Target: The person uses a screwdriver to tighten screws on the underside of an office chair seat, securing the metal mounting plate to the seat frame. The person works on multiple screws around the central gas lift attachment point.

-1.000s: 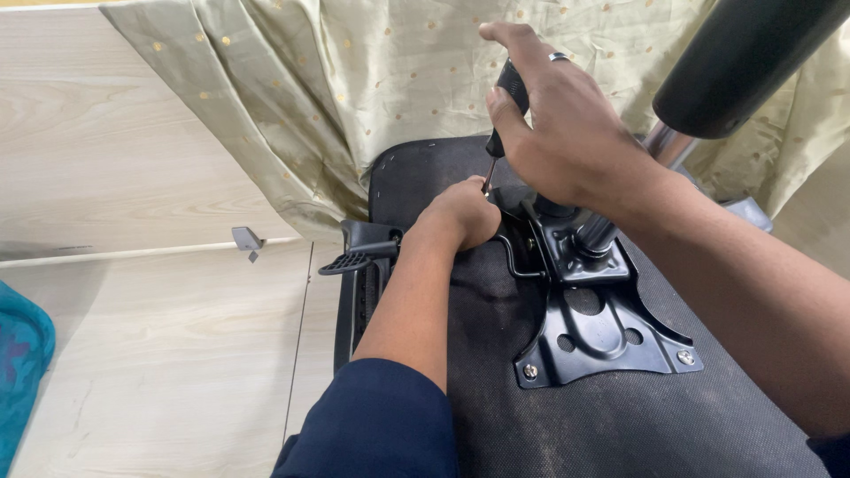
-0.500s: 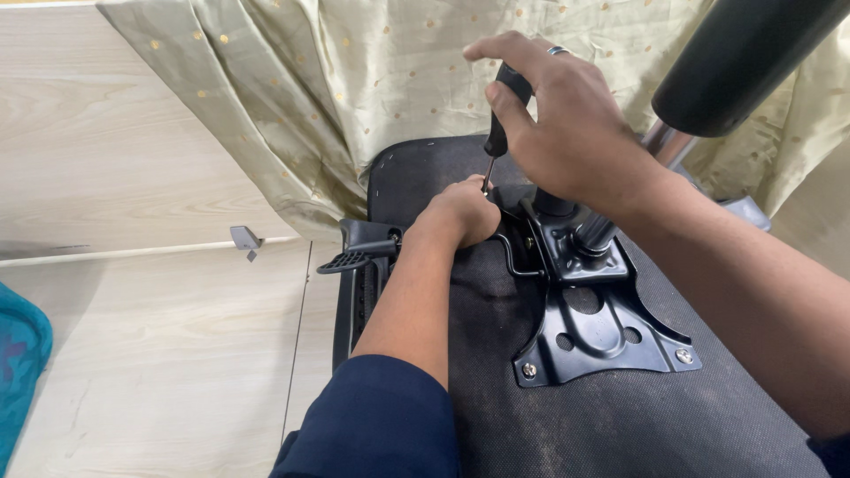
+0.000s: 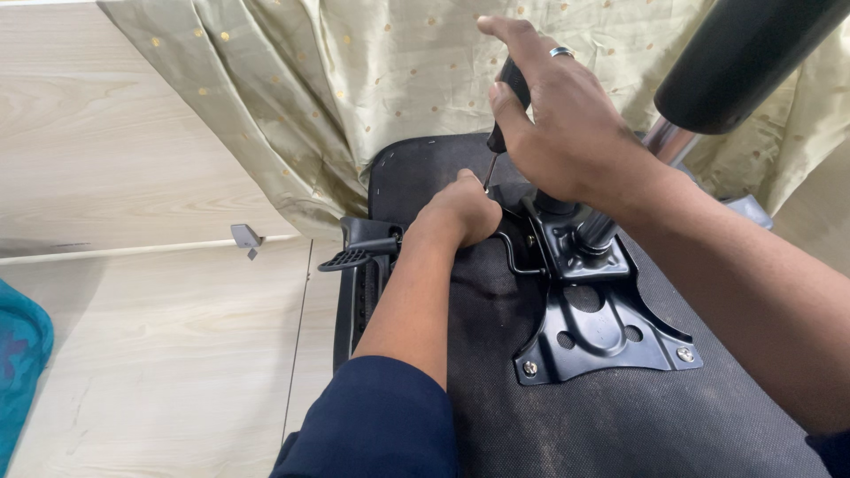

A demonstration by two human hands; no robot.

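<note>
The right hand [image 3: 575, 133] is wrapped around the black handle of one screwdriver [image 3: 500, 133], fingers closed on it, a ring on one finger. The screwdriver stands nearly upright, tilted a little, and its thin metal shaft runs down to a point just beside the left hand. The left hand [image 3: 460, 212] is curled into a loose fist at the shaft's tip, resting on the upturned chair seat; whether it pinches a screw there I cannot tell, since the fingers hide the spot.

Just right of both hands sits one black metal mounting plate [image 3: 602, 327], lying flat on the underside of the seat [image 3: 620, 425], which is covered in dark, dusty fabric. Two bright screw heads show at the plate's near corners, one at the left and one at the right, and three round holes are cut through its face. One chrome column [image 3: 660, 146] rises from the plate's centre towards the upper right, with a black sleeve [image 3: 744, 53] over its upper part. One bent wire lever runs from the plate towards the left hand. One black paddle lever [image 3: 354, 257] sticks out of the seat's left edge.

Behind the seat hangs a pale green curtain [image 3: 336, 88] with small gold dots. The floor [image 3: 150, 354] is light wood, with a teal item [image 3: 18, 372] at the far left edge.
</note>
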